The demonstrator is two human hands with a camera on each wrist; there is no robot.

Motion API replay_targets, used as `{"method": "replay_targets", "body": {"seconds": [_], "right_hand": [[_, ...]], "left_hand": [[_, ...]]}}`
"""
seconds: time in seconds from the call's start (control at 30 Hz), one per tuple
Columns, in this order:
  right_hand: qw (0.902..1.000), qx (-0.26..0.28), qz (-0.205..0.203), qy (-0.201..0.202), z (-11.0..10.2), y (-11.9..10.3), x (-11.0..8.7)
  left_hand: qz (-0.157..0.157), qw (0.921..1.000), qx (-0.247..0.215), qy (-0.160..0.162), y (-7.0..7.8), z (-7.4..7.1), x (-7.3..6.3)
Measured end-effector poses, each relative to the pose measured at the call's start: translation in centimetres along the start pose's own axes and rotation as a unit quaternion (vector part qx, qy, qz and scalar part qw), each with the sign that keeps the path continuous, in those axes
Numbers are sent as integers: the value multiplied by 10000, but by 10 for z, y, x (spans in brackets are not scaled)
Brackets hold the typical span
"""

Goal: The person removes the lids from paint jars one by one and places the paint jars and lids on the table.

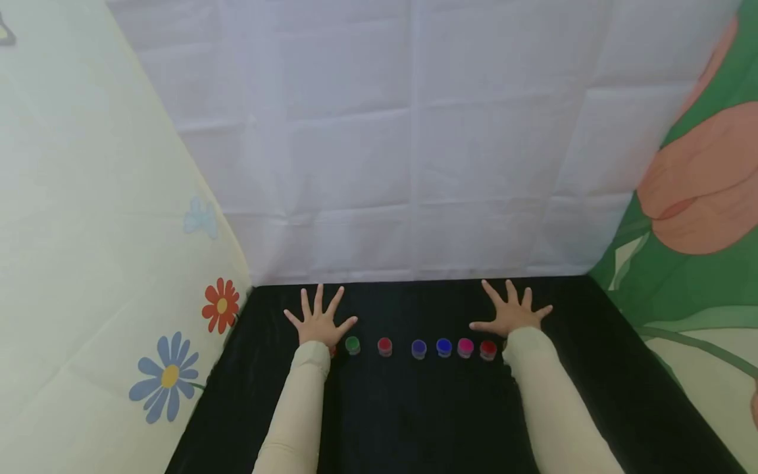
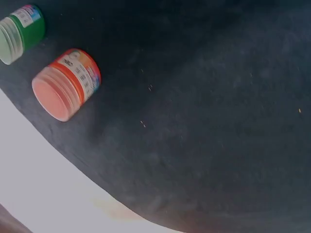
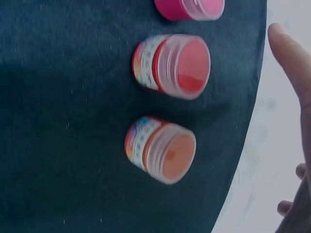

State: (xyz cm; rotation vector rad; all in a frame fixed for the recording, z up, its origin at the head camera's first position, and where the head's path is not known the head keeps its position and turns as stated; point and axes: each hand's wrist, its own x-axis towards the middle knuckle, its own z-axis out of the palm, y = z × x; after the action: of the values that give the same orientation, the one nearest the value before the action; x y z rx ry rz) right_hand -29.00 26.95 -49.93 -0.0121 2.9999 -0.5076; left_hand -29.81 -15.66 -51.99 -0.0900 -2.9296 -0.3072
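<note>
My left hand [image 1: 318, 326] is spread wide over the far left of the black table, holding nothing. Its wrist partly hides an orange paint jar [image 2: 65, 87], and a green paint jar [image 1: 353, 345] stands just right of it. On the other side my right hand [image 1: 514, 317] has its fingers fanned out and is likewise holding nothing. Near that wrist are a red paint jar [image 1: 488, 349] and a pink paint jar [image 1: 465, 347]. The right wrist view also has an orange paint jar [image 3: 163, 149], which the right sleeve hides in the head view.
Between the hands, the row of small lidded jars includes another red jar [image 1: 385, 347], a purple jar [image 1: 419, 349] and a blue jar [image 1: 444, 347]. A white cloth [image 1: 408, 145] hangs behind the black table [image 1: 408, 421]. Flower-printed cloths flank it on both sides.
</note>
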Motion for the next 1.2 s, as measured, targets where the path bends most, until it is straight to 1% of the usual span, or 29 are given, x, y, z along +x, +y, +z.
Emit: {"method": "replay_targets", "body": {"seconds": [0.1,0.2,0.33,0.43,0.57,0.63,0.73,0.83,0.9,1.03,1.2], "right_hand": [[9999,53,-84,91,4,-9,3],[9993,180,-243,225,9,-21,7],[9976,373,-490,309,18,-43,12],[9963,493,-660,263,26,-60,14],[9943,701,-795,95,35,-79,14],[9923,927,-819,45,38,-89,13],[9875,1320,-857,33,40,-105,13],[9820,1664,-898,-23,43,-122,11],[9795,1765,-972,-39,48,-132,10],[9755,1848,-1196,10,60,-149,8],[9655,2084,-1554,150,67,-173,2]], "left_hand": [[-32,9996,-234,137,0,3,0],[-194,9987,-445,181,-1,5,-1],[-408,9963,-739,182,-6,4,-3],[-506,9942,-945,106,-10,5,-6],[-635,9891,-1321,131,-17,11,-10],[-701,9859,-1509,163,-20,14,-12],[-882,9810,-1726,66,-22,15,-15],[-1090,9742,-1978,-10,-24,15,-18],[-1245,9694,-2114,-60,-26,17,-21],[-1450,9595,-2413,-95,-27,21,-27],[-1529,9450,-2890,23,-30,28,-32]]}}
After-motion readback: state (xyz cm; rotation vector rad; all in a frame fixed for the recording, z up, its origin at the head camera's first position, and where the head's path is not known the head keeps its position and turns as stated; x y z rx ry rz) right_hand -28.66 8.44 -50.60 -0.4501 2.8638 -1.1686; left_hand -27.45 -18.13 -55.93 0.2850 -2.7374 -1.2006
